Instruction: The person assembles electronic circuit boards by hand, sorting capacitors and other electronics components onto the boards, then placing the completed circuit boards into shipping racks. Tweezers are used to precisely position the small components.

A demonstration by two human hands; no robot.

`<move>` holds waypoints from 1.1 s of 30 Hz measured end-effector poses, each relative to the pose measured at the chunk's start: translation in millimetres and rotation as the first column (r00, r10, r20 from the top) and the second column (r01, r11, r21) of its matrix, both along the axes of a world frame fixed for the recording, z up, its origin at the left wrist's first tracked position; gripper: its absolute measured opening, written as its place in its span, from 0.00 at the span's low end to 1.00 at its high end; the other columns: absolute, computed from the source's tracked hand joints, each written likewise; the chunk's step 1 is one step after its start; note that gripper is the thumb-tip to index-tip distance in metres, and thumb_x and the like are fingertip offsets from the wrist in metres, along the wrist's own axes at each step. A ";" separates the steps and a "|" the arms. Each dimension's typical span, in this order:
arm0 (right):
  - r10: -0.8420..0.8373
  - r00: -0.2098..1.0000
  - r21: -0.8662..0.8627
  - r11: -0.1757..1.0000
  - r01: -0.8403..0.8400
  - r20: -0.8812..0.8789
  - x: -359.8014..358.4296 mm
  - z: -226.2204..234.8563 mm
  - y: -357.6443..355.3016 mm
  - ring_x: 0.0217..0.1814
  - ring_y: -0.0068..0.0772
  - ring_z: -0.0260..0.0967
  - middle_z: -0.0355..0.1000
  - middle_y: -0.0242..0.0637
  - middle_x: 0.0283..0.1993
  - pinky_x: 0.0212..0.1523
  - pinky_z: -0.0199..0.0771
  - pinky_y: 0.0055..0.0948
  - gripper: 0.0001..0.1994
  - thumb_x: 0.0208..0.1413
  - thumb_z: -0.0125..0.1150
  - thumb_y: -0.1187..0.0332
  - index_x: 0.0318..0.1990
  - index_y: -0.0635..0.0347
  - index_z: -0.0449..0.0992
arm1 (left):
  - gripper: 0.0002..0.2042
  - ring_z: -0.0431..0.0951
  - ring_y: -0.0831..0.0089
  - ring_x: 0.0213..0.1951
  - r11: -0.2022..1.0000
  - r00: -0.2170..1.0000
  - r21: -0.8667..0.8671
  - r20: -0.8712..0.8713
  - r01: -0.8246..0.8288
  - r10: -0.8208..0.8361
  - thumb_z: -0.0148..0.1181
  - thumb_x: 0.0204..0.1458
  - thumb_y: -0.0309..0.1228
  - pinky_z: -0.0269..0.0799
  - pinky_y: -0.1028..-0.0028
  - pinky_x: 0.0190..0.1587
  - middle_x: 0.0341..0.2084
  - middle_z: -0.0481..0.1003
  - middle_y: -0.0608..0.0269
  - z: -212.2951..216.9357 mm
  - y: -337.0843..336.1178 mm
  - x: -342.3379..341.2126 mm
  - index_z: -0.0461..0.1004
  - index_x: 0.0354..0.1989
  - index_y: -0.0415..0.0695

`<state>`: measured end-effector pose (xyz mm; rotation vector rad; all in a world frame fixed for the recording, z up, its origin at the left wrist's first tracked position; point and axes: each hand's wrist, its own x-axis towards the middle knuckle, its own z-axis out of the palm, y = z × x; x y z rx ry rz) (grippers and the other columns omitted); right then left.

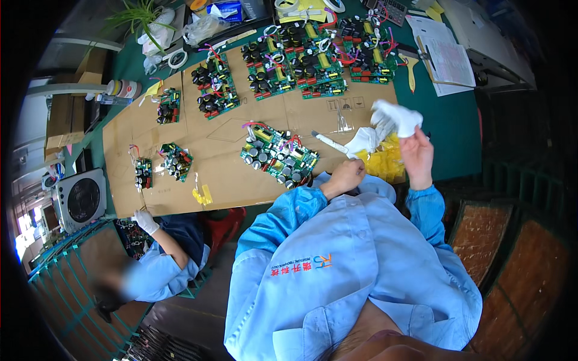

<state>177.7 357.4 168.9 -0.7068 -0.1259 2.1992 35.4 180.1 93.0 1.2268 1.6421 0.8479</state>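
Note:
My right hand (416,157), bare, is raised at the right of the work table. Its fingers are closed on the cuff of a white glove (406,120), whose fingers are smeared by motion. My left hand (345,178), also bare, is held close to my chest at the table's front edge. Its fingers are curled, and whatever may be inside them is hidden. Just beyond it lies a second white glove (363,142), beside several yellow tape pieces (385,161). A white-handled tool (329,142) with a dark tip points away to the left.
Cardboard (223,141) covers much of the green table. Circuit boards (280,155) stand left of my hands, with more boards (316,57) in rows at the back. A brush (410,73) and clipboard (445,60) lie right. A co-worker's gloved hand (145,221) is at the left edge.

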 end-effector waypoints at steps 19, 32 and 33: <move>-0.010 0.251 0.243 0.294 -0.924 0.968 -1.9 -58.8 -90.6 0.43 0.31 0.75 0.78 0.42 0.43 0.45 0.74 0.27 0.12 0.63 0.56 0.67 0.49 0.64 0.76 | 0.26 0.74 0.45 0.49 0.974 0.828 -0.224 -0.544 0.010 -0.134 0.62 0.47 0.29 0.70 0.60 0.54 0.48 0.71 0.46 -87.5 101.1 -23.5 0.65 0.57 0.40; 0.271 0.582 0.133 0.820 -0.557 0.767 -17.4 -25.2 -62.8 0.45 0.34 0.77 0.77 0.43 0.48 0.46 0.78 0.28 0.22 0.70 0.45 0.53 0.55 0.66 0.70 | 0.10 0.80 0.67 0.40 0.918 0.433 -0.250 0.823 -0.307 0.369 0.48 0.60 0.26 0.77 0.70 0.42 0.43 0.78 0.47 34.3 95.6 -76.1 0.63 0.49 0.42; 0.157 0.637 0.211 0.861 -0.463 0.755 -22.1 -20.2 -64.0 0.45 0.33 0.77 0.77 0.42 0.46 0.46 0.77 0.28 0.22 0.69 0.46 0.53 0.54 0.65 0.70 | 0.10 0.80 0.67 0.40 0.905 0.471 -0.244 0.789 -0.348 0.394 0.49 0.60 0.26 0.77 0.70 0.43 0.43 0.78 0.46 35.9 91.1 -73.4 0.63 0.49 0.42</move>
